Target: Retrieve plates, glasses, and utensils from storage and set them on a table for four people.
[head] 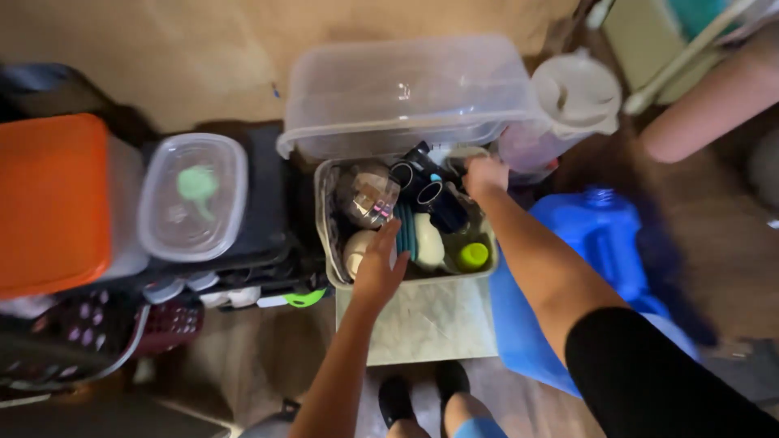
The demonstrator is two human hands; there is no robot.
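Your left hand (378, 272) lies flat, fingers spread, on a pale round container at the bin's (485, 268) 7 o'clock corner. Your right hand (484, 175) curls over the dark cups (430, 195) at 1 o'clock, though you cannot tell whether it grips one. The bin's long axis runs 12 to 6, under the tilted clear lid (402, 93).

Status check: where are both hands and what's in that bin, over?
Left hand flat, open on the bin contents, near a cream rounded piece. Right hand reaching into far corner; grip unclear. Clear lid propped behind, jug beside.
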